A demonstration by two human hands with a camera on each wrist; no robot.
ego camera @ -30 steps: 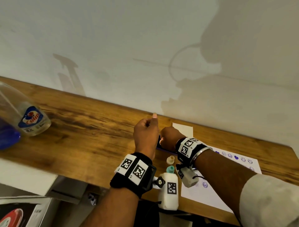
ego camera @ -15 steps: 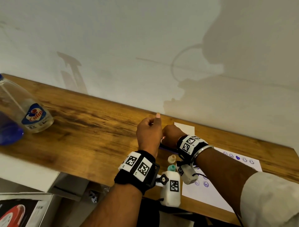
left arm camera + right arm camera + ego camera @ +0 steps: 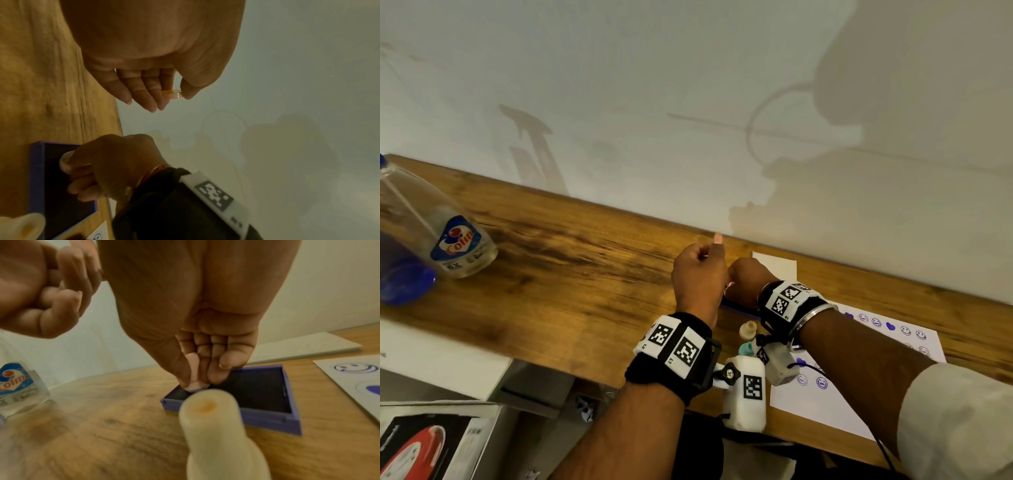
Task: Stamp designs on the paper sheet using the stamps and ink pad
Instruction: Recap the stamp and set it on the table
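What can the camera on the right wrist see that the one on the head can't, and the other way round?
Only the right wrist view shows the right hand pressing a pink stamp onto the dark pad inside the purple ink pad.

Only the head view shows the whole paper sheet with its rows of stamped faces, and a teal stamp.

Both show the left hand, the cream stamp, the Colin bottle and the wooden table.

A wooden desk (image 3: 571, 274) runs along the wall; a clear bottle (image 3: 445, 236) stands far left; a purple ink pad (image 3: 257, 395), cream stamp (image 3: 748, 329) and teal stamp (image 3: 745, 348) sit mid-desk; a stamped paper sheet (image 3: 835, 404) lies right.
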